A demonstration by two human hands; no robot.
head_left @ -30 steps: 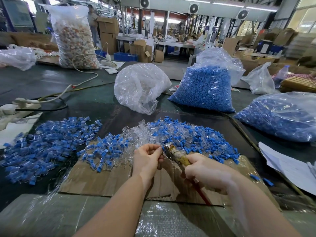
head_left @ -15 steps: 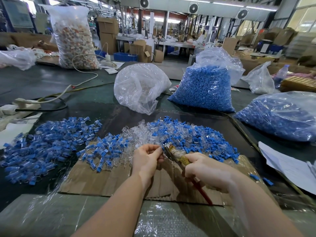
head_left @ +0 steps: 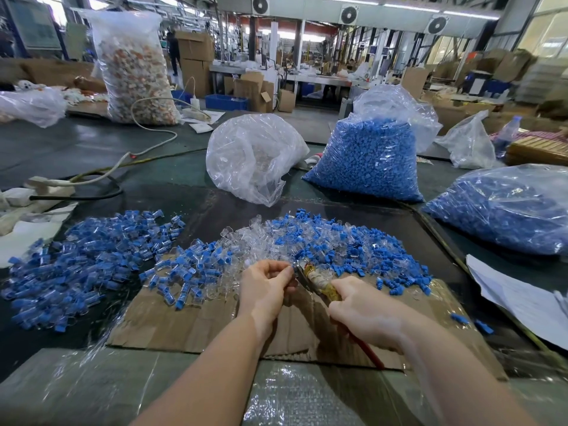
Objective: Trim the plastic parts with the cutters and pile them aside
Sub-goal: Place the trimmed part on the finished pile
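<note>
A: Hands?
B: Left hand (head_left: 266, 284) fingers curled, pinching a small clear plastic part (head_left: 288, 269) at the cutters (head_left: 310, 278)' tip. Right hand (head_left: 365, 312) wrapped round cutter handles.
A: Location?
B: Over cardboard sheet (head_left: 190, 321); trimmed pile (head_left: 83, 259) lies left.

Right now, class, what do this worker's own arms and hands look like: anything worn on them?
Both forearms are bare right up to the frame's bottom edge: no sleeves show. The left hand and right hand wear no gloves, and no rings, watch or bracelet can be seen. No tape or markings are visible.
</note>
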